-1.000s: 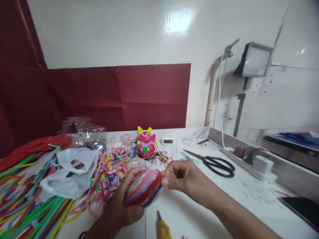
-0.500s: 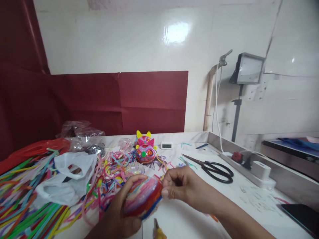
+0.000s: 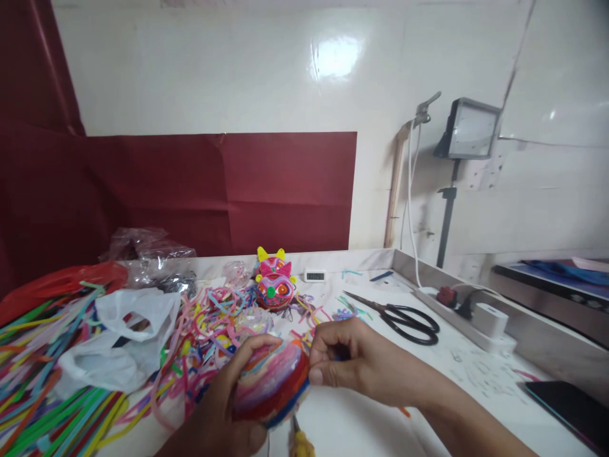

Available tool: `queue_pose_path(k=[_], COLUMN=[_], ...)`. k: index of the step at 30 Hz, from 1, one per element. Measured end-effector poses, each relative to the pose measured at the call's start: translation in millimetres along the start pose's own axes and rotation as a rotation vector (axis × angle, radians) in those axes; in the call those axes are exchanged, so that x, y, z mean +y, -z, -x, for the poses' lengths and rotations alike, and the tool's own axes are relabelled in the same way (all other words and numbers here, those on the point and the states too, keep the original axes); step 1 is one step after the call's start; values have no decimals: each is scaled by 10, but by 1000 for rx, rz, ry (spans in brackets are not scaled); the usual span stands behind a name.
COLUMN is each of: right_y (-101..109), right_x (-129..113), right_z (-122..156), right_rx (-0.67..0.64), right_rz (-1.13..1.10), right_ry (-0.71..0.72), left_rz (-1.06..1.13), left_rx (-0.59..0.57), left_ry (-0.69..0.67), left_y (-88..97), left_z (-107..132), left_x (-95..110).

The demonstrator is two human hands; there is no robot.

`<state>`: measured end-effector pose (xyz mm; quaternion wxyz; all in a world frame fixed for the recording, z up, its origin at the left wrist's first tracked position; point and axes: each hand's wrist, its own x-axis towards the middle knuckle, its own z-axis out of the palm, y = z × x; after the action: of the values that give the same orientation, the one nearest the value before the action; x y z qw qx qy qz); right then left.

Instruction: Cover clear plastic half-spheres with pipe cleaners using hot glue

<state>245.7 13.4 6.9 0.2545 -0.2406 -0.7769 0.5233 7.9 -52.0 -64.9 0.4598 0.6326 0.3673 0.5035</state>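
My left hand [image 3: 233, 400] is wrapped round a rounded craft piece [image 3: 271, 384] banded in pink, purple, red, orange and blue fuzzy strips. At its right edge my right hand [image 3: 340, 355] is closed in a pinch, thumb against forefinger. A bit of dark blue shows within those fingers, but what they hold I cannot make out. Under the piece lies a pointed tool with a yellow handle [image 3: 303, 443], partly hidden. Beyond my hands stand colourful animal-face figures [image 3: 275, 285] with yellow and pink ears.
Loose pipe cleaners [image 3: 85, 425] and a white plastic bag [image 3: 124, 355] cover the left side. Black-handled scissors [image 3: 404, 320] lie at the right, before a power strip [image 3: 495, 339]. A small digital timer [image 3: 314, 276] is at the back; a phone [image 3: 566, 409] lies far right.
The view has shifted slightly. The rounded piece is tilted a little in my left hand, showing more orange near its right edge. My right hand stays pinched beside it.
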Motion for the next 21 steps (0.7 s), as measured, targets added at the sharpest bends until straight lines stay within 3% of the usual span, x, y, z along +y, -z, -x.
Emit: queue_pose_path(k=[7, 12, 17, 21], right_y=[-8, -5, -9, -11], right_x=[-5, -25, 14, 47], right_z=[-20, -30, -66, -81], right_rx=[-3, 2, 34, 49], right_rz=[-25, -98, -170, -234], right_ry=[-38, -133, -215, -216], left_rz=[-1, -76, -152, -166], left_rx=[-59, -28, -77, -24], left_ry=[-3, 26, 1, -11], left_y=[81, 36, 12, -5], left_z=[16, 47, 42, 25], left_x=[-48, -9, 19, 15])
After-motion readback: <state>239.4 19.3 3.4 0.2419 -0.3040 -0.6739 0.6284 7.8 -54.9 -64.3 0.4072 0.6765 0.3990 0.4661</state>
